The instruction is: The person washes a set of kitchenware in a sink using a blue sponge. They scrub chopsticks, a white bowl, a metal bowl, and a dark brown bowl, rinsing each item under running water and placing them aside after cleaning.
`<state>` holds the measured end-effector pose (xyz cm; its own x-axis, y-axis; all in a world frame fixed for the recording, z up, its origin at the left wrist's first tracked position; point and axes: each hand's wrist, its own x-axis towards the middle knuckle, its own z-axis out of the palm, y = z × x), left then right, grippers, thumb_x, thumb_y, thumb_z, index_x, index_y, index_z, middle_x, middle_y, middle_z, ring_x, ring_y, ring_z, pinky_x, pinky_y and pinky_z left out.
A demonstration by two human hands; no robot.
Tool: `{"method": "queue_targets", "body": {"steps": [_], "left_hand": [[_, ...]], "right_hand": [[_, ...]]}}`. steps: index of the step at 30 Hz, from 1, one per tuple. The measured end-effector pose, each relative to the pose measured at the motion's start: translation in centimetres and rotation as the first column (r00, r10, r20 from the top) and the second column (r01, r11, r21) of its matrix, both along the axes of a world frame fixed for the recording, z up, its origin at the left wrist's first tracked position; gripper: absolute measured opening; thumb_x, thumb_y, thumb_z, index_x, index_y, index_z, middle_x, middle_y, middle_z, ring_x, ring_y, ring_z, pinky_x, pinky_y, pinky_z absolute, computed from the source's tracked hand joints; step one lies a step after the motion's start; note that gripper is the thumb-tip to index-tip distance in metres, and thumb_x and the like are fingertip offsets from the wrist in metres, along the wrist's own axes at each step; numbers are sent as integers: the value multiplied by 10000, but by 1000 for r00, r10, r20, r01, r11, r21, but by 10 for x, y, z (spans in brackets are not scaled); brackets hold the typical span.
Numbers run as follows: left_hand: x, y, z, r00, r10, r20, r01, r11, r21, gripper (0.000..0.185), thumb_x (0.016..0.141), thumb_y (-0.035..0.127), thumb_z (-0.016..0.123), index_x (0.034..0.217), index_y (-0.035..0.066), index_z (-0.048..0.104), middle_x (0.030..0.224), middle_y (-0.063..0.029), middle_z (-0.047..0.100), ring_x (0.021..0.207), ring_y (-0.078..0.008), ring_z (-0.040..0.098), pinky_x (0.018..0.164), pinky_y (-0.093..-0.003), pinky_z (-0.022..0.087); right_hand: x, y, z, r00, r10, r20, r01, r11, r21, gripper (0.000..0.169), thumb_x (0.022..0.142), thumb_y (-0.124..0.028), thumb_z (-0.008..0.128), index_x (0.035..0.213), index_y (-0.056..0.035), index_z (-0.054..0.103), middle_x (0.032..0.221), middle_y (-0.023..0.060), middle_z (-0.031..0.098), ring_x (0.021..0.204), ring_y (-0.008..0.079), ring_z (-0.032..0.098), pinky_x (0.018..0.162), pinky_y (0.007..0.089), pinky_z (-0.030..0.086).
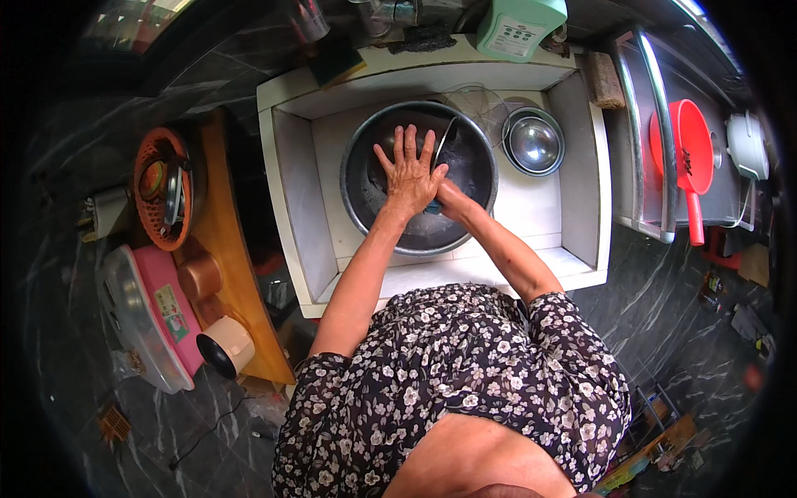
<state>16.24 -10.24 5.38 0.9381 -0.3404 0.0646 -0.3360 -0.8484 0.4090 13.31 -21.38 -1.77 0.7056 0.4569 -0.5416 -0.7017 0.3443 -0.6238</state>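
A dark round basin stands in a white tiled sink. Over the basin, my left hand is spread with fingers apart, palm down, against something dark whose outline I cannot make out. My right hand is beside its wrist, closed around a bluish cloth or scrubber, mostly hidden by the fingers. A thin pale curved rim rises beside my left hand inside the basin. Foamy liquid shows on the basin's dark inside. To the right sit nested metal bowls, near a wire strainer or rack.
A sponge and a green plastic bottle stand on the back ledge, a brown block at the corner. On the right, a metal rack holds a red strainer. An orange basket and wooden surface are left.
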Motion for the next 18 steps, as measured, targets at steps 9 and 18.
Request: {"method": "queue_targets", "body": {"steps": [9,18], "left_hand": [[29,-2,3,970,10,-243,29,987,156,613,892,474,378,1411,182,235,1470,-157,134,1363,-337,68,971,-700,51],[36,-11,2,980,23,-196,16,980,198,598,892,446,412,1390,145,273,1448,-160,185,1343,-351,132,913,-744,136]], "right_hand": [[-25,-13,70,963,-148,224,165,985,-55,642,758,-89,658,1318,-65,344,1155,47,503,1070,123,459,886,285,408],[-37,31,-17,861,236,450,237,597,-766,526,703,-142,690,1174,-85,463,986,114,609,902,303,591,791,393,467]]}}
